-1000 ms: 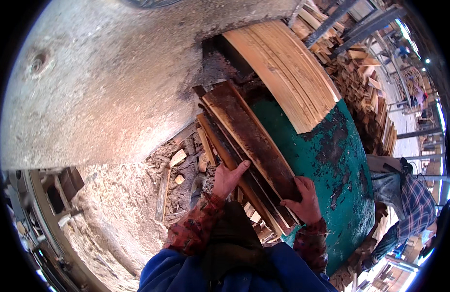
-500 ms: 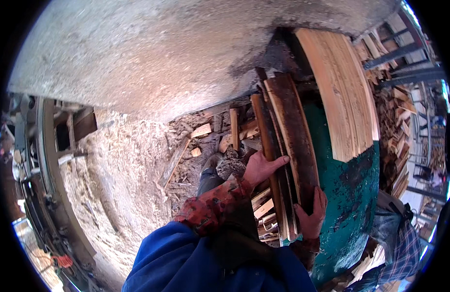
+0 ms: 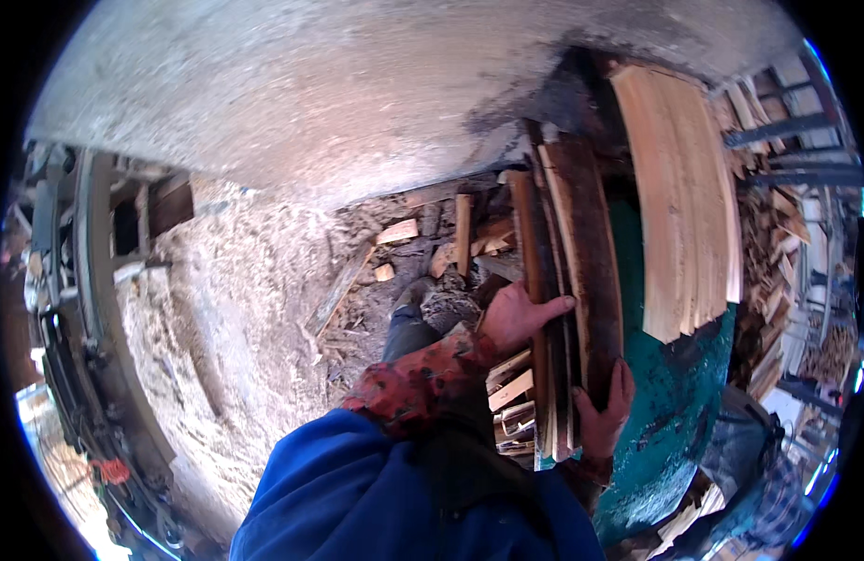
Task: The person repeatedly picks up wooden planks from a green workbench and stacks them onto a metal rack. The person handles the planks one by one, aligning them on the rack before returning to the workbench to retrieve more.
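A bundle of long, dark, bark-edged wood slabs (image 3: pixel 591 243) lies lengthwise before me, along the left side of a worn green surface (image 3: pixel 670 402). My left hand (image 3: pixel 523 318) grips the bundle's left side, its thumb stretched over the top; the other fingers are mostly hidden. Closer to me, my right hand (image 3: pixel 607 411) clasps the right side of the bundle, thumb on top and fingers along the outer edge. To the right of the slabs is a stack of pale sawn boards (image 3: pixel 679 206), apart from both hands.
A big pale, rough slab-like surface (image 3: pixel 357 103) spans the far side. Wood offcuts (image 3: pixel 397 231) and debris litter the ground by my boot. At lower right is another person's plaid sleeve (image 3: pixel 778 500). Split wood (image 3: pixel 778 299) is heaped at right; metal rails (image 3: pixel 91 252) run at left.
The view has shifted slightly, and the slabs appear further right with both hands still on them. The pale boards appear lower in the picture. The other person's sleeve has moved downward.
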Action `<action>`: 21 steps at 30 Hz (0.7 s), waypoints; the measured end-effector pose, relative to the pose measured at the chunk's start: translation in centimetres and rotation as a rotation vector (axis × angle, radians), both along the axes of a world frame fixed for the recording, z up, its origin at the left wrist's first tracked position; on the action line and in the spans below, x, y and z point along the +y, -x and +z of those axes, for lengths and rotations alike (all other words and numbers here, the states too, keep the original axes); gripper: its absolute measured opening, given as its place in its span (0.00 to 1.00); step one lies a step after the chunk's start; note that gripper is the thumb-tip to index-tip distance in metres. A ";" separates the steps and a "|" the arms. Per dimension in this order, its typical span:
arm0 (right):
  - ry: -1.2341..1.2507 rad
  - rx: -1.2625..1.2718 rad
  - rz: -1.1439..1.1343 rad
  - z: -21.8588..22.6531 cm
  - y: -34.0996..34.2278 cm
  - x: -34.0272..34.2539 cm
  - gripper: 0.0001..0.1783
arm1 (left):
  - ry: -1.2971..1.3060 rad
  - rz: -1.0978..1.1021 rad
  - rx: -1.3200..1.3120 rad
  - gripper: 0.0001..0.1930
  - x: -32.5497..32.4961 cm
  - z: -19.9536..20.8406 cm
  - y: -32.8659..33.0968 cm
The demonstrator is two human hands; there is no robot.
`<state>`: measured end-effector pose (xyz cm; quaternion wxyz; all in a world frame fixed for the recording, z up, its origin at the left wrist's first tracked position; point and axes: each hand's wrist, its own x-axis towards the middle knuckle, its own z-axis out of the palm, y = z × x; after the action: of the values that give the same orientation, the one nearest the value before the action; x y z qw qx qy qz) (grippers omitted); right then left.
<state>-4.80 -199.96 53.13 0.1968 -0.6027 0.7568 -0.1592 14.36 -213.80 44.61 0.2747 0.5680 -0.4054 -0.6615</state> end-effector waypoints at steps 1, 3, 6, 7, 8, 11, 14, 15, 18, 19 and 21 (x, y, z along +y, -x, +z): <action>-0.002 0.010 -0.013 0.2 -0.1 -0.1 0.43 | -0.041 -0.048 -0.009 0.41 -0.5 1.6 -0.4; -0.018 0.014 0.003 1.3 -1.3 -1.2 0.41 | 0.060 0.044 0.073 0.34 0.5 -2.1 0.4; 0.015 0.056 0.004 1.8 -2.3 -1.8 0.37 | 0.093 0.111 0.171 0.27 0.0 -0.2 0.4; 0.036 0.051 -0.012 1.8 -2.7 -2.0 0.36 | 0.085 0.117 0.224 0.25 0.0 0.2 0.5; 0.055 0.040 -0.013 1.6 -3.1 -2.2 0.34 | 0.074 0.137 0.270 0.23 0.0 0.3 0.4; 0.091 0.014 -0.092 0.7 -3.0 -2.2 0.32 | 0.167 0.162 0.253 0.22 0.2 -1.3 1.2; 0.126 0.043 -0.099 0.6 -3.1 -2.2 0.31 | 0.205 0.142 0.193 0.21 0.1 -0.8 1.1; 0.134 0.042 -0.095 0.7 -3.1 -2.2 0.31 | 0.211 0.133 0.179 0.21 0.1 -0.4 1.0; 0.157 0.037 -0.103 0.6 -3.1 -2.2 0.31 | 0.222 0.142 0.175 0.20 0.3 -0.7 1.2; 0.160 0.037 -0.105 0.5 -3.1 -2.2 0.31 | 0.220 0.140 0.167 0.20 0.3 -0.8 1.2; 0.165 0.040 -0.102 0.6 -3.2 -2.2 0.31 | 0.181 0.122 0.133 0.21 0.2 -0.5 1.0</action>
<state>-1.63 -202.21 53.74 0.1230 -0.5806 0.7746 -0.2185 13.38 -213.62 44.13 0.3908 0.5193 -0.4090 -0.6406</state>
